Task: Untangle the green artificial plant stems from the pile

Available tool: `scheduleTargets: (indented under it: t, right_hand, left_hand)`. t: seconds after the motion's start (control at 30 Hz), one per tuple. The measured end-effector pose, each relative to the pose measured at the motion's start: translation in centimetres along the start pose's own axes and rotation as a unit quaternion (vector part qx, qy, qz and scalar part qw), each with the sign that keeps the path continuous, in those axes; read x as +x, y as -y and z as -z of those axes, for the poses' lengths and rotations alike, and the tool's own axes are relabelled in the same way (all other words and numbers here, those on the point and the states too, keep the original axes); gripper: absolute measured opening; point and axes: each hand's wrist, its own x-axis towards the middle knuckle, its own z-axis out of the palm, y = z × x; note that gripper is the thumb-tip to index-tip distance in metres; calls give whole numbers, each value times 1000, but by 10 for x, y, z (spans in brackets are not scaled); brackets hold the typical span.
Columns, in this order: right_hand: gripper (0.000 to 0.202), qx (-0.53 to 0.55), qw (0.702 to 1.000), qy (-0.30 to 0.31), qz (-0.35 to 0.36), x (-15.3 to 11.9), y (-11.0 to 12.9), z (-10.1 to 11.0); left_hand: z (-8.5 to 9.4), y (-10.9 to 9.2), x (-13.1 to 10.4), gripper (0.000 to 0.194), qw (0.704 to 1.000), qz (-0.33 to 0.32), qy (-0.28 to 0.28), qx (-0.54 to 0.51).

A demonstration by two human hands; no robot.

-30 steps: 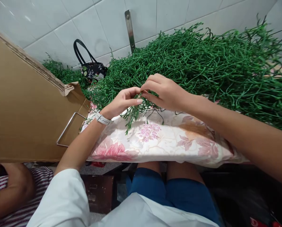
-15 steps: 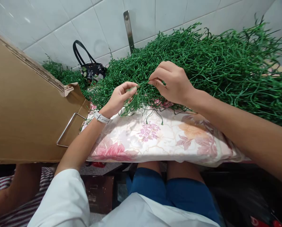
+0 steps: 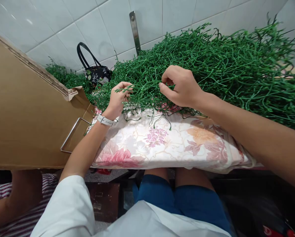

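Observation:
My left hand [image 3: 120,97] is closed around a few thin green stems [image 3: 124,89], whose small tips poke out past the fingers. Opposite it, my right hand [image 3: 181,86] has thumb and forefinger pinched together at the front of a big heap of curly green stems [image 3: 211,65]; what is between those fingertips is too fine to make out. Both hands are above a padded surface covered with a floral cloth [image 3: 152,148], where loose stem ends hang over the cloth. Whether the stems are real or artificial I cannot tell.
A large cardboard box [image 3: 33,112] stands on the left, with a bent metal handle [image 3: 72,135] beside it. Near the tiled wall [image 3: 147,19] are a black floral handbag [image 3: 98,74] and a metal bracket [image 3: 134,33]. Another person's arm [image 3: 26,191] shows at lower left.
My left hand has moved left and slightly up with its stems, widening the gap between the hands. My right hand has shifted slightly right.

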Motion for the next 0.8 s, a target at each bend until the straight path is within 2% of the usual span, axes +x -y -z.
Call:
scheduleTargets:
  t: [0.07, 0.2, 0.37, 0.43, 0.5, 0.57, 0.7, 0.8]
  right_hand:
    - [19, 14, 1000, 0, -18, 1, 3, 2]
    - [27, 37, 997, -6, -61, 2, 12, 6]
    - [28, 43, 996, -71, -29, 4, 11, 5]
    - [28, 69, 994, -86, -23, 4, 10, 4]
    - [28, 122, 988, -78, -51, 4, 13, 3]
    - [28, 182, 977, -64, -90, 4, 19, 2]
    - [25, 277, 951, -14, -140, 5, 35, 1]
    - [20, 401, 901, 13, -166, 6, 43, -2]
  left_hand:
    - [3, 1, 3, 14, 1000, 1, -11, 5]
    - [10, 1, 11, 13, 997, -20, -70, 5]
    - [22, 1, 21, 3, 994, -28, -104, 22]
    - [25, 5, 22, 8, 993, -42, -102, 41]
    - [25, 9, 21, 21, 989, -91, -91, 77]
    - [23, 12, 17, 37, 973, -180, -78, 123]
    - [10, 5, -6, 66, 912, -353, -62, 198]
    - [-2, -6, -27, 72, 881, -388, 17, 271]
